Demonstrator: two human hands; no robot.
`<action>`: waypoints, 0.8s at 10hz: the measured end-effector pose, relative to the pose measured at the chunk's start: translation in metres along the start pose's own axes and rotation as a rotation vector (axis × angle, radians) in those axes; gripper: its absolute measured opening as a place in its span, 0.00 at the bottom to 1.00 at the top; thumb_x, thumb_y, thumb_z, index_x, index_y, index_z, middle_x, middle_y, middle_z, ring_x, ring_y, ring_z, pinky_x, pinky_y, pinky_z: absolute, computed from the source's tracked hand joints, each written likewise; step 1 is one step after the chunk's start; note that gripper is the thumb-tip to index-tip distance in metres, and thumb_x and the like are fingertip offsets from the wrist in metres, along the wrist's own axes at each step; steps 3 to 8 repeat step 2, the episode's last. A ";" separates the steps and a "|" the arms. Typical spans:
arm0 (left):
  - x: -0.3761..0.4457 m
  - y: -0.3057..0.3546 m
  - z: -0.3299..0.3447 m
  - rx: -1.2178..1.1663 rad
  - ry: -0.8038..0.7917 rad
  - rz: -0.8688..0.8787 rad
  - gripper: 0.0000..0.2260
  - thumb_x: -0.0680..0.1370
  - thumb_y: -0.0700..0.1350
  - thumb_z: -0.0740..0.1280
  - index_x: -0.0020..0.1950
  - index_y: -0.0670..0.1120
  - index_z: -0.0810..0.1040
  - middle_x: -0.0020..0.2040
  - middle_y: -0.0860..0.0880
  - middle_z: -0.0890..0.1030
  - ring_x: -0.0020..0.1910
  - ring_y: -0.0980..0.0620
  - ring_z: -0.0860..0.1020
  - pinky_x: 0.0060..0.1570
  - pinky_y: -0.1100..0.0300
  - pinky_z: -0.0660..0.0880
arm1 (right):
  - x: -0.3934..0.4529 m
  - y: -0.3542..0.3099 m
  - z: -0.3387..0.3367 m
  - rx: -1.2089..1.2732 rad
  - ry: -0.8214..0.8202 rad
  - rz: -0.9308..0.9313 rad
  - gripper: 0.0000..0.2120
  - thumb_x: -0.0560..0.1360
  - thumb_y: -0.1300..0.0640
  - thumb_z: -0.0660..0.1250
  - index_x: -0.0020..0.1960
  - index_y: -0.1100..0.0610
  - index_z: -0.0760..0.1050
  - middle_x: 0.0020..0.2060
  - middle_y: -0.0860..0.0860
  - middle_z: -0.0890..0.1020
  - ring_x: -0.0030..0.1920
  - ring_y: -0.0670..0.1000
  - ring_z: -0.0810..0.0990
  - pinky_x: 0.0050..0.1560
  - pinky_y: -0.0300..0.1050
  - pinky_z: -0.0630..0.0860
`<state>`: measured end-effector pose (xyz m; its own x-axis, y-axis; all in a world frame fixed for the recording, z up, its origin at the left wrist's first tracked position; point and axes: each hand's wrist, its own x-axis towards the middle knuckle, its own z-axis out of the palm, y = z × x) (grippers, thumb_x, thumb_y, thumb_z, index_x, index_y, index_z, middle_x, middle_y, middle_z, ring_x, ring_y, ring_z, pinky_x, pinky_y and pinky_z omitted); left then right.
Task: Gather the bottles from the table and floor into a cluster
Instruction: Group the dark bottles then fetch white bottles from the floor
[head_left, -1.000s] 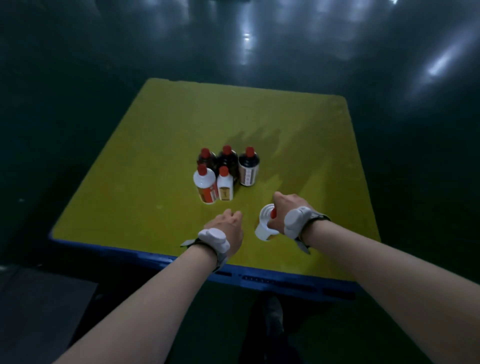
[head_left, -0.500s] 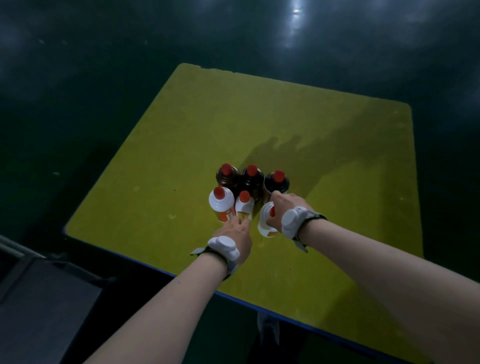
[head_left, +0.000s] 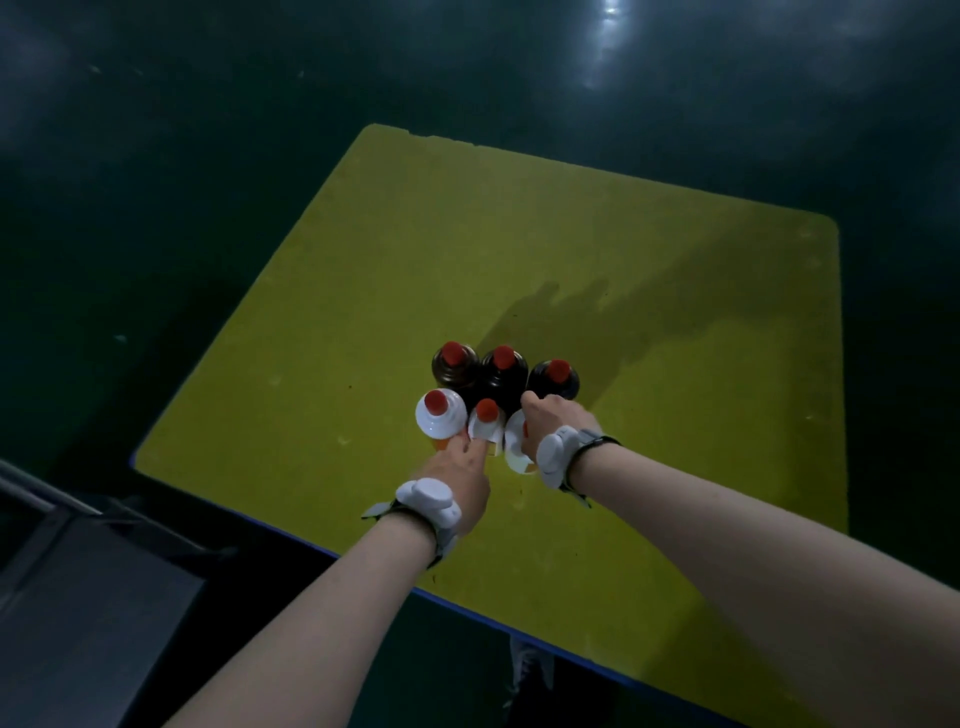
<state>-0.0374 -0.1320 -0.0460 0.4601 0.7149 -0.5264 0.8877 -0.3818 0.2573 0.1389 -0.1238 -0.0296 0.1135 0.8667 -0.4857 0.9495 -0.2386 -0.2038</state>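
Three dark bottles (head_left: 503, 375) with red caps stand in a row on the yellow table (head_left: 363, 291). In front of them stand two white bottles, a round one (head_left: 440, 415) and a narrower one (head_left: 485, 422), both red-capped. My right hand (head_left: 546, 421) grips a third white bottle (head_left: 515, 451) from above, pressed against the right end of the white row. My left hand (head_left: 462, 470) reaches forward, fingertips touching the bases of the two white bottles. Most of the held bottle is hidden under my hand.
The table has a blue front edge (head_left: 291, 530) and stands on a dark glossy floor (head_left: 156, 156). A dark grey surface (head_left: 78, 613) lies at the lower left. A shoe (head_left: 527, 667) shows below the table's near edge.
My right hand has carried the white bottle forward from the near table area up against the cluster. My left hand followed and now touches the front bottles. The camera moved closer.
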 end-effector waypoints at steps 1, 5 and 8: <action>-0.012 -0.001 -0.014 0.007 -0.020 -0.017 0.23 0.84 0.43 0.61 0.79 0.47 0.61 0.73 0.42 0.69 0.67 0.39 0.74 0.62 0.46 0.75 | -0.004 -0.001 -0.007 -0.047 -0.032 0.031 0.04 0.79 0.62 0.61 0.49 0.56 0.67 0.37 0.53 0.72 0.31 0.54 0.71 0.29 0.46 0.68; -0.023 0.003 -0.041 0.043 -0.018 -0.041 0.18 0.83 0.42 0.62 0.73 0.47 0.66 0.67 0.43 0.72 0.60 0.39 0.77 0.53 0.49 0.75 | -0.012 -0.010 -0.027 -0.044 -0.035 0.043 0.05 0.77 0.63 0.64 0.47 0.55 0.69 0.37 0.52 0.74 0.30 0.52 0.71 0.26 0.44 0.66; -0.023 0.003 -0.041 0.043 -0.018 -0.041 0.18 0.83 0.42 0.62 0.73 0.47 0.66 0.67 0.43 0.72 0.60 0.39 0.77 0.53 0.49 0.75 | -0.012 -0.010 -0.027 -0.044 -0.035 0.043 0.05 0.77 0.63 0.64 0.47 0.55 0.69 0.37 0.52 0.74 0.30 0.52 0.71 0.26 0.44 0.66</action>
